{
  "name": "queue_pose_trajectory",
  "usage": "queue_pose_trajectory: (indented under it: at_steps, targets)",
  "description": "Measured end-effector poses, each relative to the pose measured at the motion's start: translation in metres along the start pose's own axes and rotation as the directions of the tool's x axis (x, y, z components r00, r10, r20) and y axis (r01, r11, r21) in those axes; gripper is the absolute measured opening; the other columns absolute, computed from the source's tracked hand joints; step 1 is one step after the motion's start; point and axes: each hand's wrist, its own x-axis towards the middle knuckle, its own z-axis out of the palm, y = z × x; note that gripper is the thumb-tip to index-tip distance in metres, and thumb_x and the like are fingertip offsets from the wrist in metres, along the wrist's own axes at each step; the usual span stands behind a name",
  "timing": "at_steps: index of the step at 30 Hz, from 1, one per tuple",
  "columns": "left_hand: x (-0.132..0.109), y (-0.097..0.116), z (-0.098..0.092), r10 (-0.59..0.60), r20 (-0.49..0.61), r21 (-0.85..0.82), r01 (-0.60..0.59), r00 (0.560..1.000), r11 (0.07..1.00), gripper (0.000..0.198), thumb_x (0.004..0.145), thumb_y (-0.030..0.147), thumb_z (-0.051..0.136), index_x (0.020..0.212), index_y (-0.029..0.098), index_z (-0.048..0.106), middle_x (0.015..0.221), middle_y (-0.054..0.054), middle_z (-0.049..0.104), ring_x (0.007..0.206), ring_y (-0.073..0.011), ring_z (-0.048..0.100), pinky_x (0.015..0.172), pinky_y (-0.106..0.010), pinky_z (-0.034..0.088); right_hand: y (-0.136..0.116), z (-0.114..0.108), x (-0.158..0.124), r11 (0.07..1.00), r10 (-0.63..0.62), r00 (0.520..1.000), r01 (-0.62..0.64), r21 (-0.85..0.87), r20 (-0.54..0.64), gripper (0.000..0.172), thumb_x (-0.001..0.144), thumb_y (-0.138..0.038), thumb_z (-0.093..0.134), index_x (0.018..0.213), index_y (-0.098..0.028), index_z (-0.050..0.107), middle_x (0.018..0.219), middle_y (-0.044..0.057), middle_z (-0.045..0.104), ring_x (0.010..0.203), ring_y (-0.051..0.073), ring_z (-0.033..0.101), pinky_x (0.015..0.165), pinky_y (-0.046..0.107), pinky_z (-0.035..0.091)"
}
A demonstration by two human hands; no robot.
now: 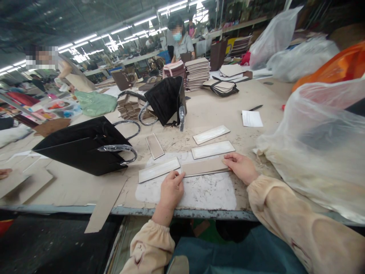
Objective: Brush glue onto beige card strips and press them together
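My left hand (172, 188) pinches the near left corner of a beige strip (203, 166) on the white-stained patch of the table. At the strip's right end, the thumb and fingers of my right hand (241, 166) are closed on its edge. The strip lies almost level, with a dark edge along its near side. Beyond it are two white-coated strips, a nearer one (213, 149) and a farther one (211, 134). Another coated strip (159, 169) lies left of my left hand. A small beige piece (155, 146) lies behind that one.
Two black bags with wrapped handles stand at the left (82, 144) and centre back (168, 99). A large clear plastic bag (319, 144) fills the right side. Stacked panels (197, 73) stand behind. Another person's hand (5, 173) is at the far left.
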Motion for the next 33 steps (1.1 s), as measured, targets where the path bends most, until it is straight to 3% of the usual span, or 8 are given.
queue_pose_trajectory:
  at_steps: [12,21,33]
  targets:
    - [0.002,0.002,0.000,0.005,0.018,0.031,-0.005,1.000,0.999,0.033,0.078,0.011,0.045,0.102,0.022,0.066,0.088,-0.004,0.058,0.076,-0.0136,0.055,0.071,-0.024,0.046,0.012,0.000,0.007,0.989,-0.062,0.998,0.066,-0.135,0.034,0.017,0.072,-0.024,0.057,0.088,-0.018,0.059,0.071,0.000,0.063,0.052,0.011,0.057,0.052,0.023,0.047]
    - [0.004,0.003,0.001,0.016,-0.001,0.103,-0.016,1.000,0.995,0.030,0.079,0.013,0.047,0.099,0.023,0.067,0.089,-0.003,0.058,0.075,-0.0138,0.055,0.066,-0.024,0.044,0.005,-0.001,0.002,0.889,-0.182,0.983,0.154,-0.431,-0.023,0.018,0.074,-0.026,0.059,0.089,-0.018,0.064,0.077,0.001,0.068,0.070,0.013,0.061,0.069,0.023,0.045]
    - [0.003,0.003,0.001,-0.008,0.024,0.142,0.005,1.000,0.990,0.030,0.080,0.016,0.046,0.101,0.023,0.067,0.090,-0.004,0.058,0.076,-0.0145,0.056,0.065,-0.024,0.043,0.005,0.000,0.004,0.877,-0.170,0.984,0.125,-0.465,-0.055,0.014,0.072,-0.028,0.061,0.082,-0.019,0.064,0.074,0.000,0.067,0.069,0.012,0.060,0.067,0.022,0.042]
